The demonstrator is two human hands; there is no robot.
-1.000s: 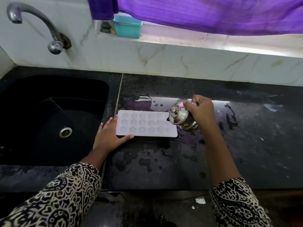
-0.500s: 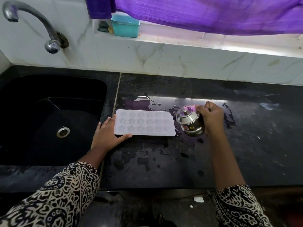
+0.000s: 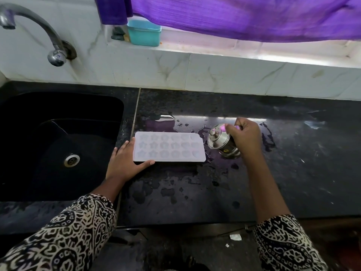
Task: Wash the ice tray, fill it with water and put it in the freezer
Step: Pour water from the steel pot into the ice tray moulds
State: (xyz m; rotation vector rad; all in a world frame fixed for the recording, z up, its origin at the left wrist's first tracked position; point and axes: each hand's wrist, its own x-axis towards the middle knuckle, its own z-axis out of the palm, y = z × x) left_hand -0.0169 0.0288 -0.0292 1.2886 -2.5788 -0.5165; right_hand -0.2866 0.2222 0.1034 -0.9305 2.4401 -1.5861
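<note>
A pale lilac ice tray (image 3: 169, 147) with star and heart moulds lies flat on the wet black counter (image 3: 195, 192), just right of the sink. My left hand (image 3: 125, 163) rests at its left end, thumb along the front edge and fingers against the side. My right hand (image 3: 245, 136) grips a small steel pot (image 3: 220, 141), which sits on the counter just right of the tray, tilted slightly toward it.
A black sink (image 3: 58, 145) with a steel drain lies to the left, under a curved tap (image 3: 39, 34). A teal box (image 3: 144, 33) stands on the sill below a purple curtain (image 3: 244, 16). Water puddles spread behind the tray.
My right hand has carried the steel pot away from the tray's right end, a little to the right and down onto the counter. The left hand and the tray have stayed put.
</note>
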